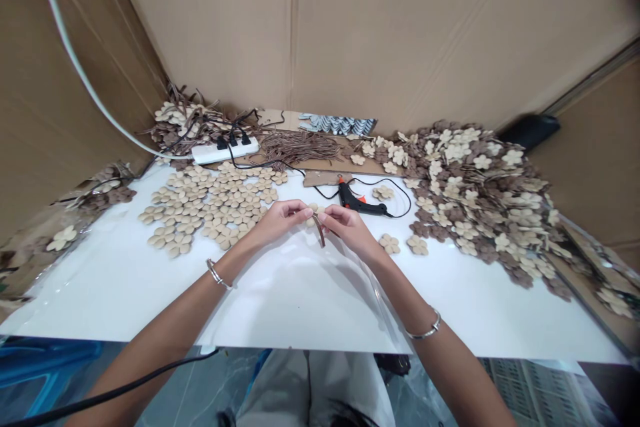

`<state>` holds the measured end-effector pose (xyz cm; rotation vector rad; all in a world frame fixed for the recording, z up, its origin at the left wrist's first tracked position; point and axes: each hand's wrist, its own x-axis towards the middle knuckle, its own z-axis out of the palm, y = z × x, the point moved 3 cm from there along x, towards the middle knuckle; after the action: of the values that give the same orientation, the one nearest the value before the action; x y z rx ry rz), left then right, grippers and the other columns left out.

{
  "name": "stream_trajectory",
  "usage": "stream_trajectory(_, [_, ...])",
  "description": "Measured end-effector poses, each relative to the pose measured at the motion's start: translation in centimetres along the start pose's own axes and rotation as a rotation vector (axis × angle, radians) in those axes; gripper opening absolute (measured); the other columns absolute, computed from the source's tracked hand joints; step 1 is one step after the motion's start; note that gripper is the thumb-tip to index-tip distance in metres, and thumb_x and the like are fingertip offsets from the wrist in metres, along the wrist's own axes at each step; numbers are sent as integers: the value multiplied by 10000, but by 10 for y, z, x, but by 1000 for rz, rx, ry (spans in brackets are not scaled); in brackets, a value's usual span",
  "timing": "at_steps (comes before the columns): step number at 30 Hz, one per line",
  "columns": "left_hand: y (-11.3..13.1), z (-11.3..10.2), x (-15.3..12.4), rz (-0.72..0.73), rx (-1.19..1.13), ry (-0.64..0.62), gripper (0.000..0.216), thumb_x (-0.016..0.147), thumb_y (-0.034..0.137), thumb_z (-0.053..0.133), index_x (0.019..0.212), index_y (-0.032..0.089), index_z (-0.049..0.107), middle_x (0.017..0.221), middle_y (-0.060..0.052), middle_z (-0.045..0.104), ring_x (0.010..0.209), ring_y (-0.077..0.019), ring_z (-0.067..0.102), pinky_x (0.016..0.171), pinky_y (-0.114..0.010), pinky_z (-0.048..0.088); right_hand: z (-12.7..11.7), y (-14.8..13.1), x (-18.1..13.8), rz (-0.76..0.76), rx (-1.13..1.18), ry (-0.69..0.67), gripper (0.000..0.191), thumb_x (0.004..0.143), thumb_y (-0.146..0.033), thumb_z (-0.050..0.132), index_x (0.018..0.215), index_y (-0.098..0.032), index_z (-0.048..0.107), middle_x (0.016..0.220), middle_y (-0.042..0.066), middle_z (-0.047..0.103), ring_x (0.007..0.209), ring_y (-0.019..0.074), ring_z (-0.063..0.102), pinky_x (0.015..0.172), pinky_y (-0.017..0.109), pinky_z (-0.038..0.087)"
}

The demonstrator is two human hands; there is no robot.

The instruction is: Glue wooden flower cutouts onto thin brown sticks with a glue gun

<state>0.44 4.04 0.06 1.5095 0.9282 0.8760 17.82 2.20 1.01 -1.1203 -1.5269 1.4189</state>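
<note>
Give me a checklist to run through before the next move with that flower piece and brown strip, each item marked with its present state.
1. Both hands meet at the work: left hand and right hand pinch together above the white table: ok.
2. Brown strip gripped, hanging down between the hands: ok.
3. Flower piece held at the fingers: ok, mostly hidden.
4. Glue gun close by, lying just behind the hands: ok.
5. Glue gun hot: cannot tell.
6. Loose flat flowers within view to the left: ok.

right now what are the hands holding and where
Both the left hand and right hand pinch a small beige flower with a brown strip, at its top.
</note>
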Motion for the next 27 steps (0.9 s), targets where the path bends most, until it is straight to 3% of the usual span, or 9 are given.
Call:
stream_trajectory(6, [0, -4, 0, -1, 84, 21, 433, 823, 574, 610, 768, 144, 633, 637, 21, 524, 580, -92, 415, 536, -223, 305, 1, 1, -2, 50, -2, -23, 381, 811, -560, 614, 742, -186, 591, 645, -13, 554, 565, 104, 435, 518, 239, 334])
stream_trajectory(10, [0, -11, 2, 11, 121, 73, 417, 818, 560, 624, 783, 146, 662, 633, 14, 538, 578, -97, 416, 531, -230, 302, 3, -1, -2, 62, -13, -81, 336, 830, -489, 609, 704, -178, 611, 659, 1, 596, 608, 112, 470, 597, 256, 386])
stream_trajectory(14, [1, -23, 2, 10, 132, 138, 400, 802, 551, 651, 807, 152, 688, 643, 5, 571, 568, -99, 429, 523, -234, 304, 2, -1, -2, 72, -8, -88, 238, 818, -398, 622, 733, -176, 640, 729, 16, 654, 675, 124, 527, 707, 281, 425])
stream_trajectory(20, [2, -42, 1, -3, 170, 264, 393, 771, 550, 684, 811, 159, 697, 614, 9, 554, 530, -92, 408, 492, -234, 294, -1, 3, 0, 62, 0, -87, 226, 813, -391, 611, 755, -175, 645, 745, 29, 668, 661, 120, 524, 677, 269, 425])
stream_trajectory(27, [-1, -69, 2, -28, 124, 341, 426, 691, 568, 750, 774, 156, 682, 664, -8, 620, 576, -106, 511, 547, -230, 382, -7, 0, 0, 86, 26, -19, 244, 773, -407, 636, 708, -171, 630, 719, 35, 649, 604, 111, 493, 615, 265, 407])
